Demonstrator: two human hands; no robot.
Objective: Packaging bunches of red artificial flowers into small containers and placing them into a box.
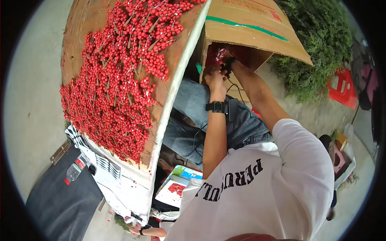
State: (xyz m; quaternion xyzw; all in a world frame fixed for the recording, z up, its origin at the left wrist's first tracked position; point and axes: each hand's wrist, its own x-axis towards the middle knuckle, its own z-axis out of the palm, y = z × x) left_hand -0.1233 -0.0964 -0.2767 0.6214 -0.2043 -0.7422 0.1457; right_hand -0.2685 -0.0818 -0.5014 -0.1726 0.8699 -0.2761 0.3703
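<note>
A cardboard box (257, 22) with a strip of green tape stands ahead of me, its opening facing me. Both my arms reach into that opening. My left hand (216, 77) is at its near edge, fingers curled; what they grip is hidden. Deeper in the shadow is my right hand (228, 56), crossing in behind a black wristband, with its fingers mostly hidden. Red sprigs with whitish stems (220, 55) show beside it inside the box. To my left, many red berry sprigs (120, 80) are heaped on a wooden tabletop (76, 24).
Green foliage (313, 44) and a red plastic stool (343, 89) are at the right. A clear bottle (75, 169) lies at the left on dark cloth. Below the table is a tray (167, 195) with red berries. Another person's hand (136, 229) shows at the bottom.
</note>
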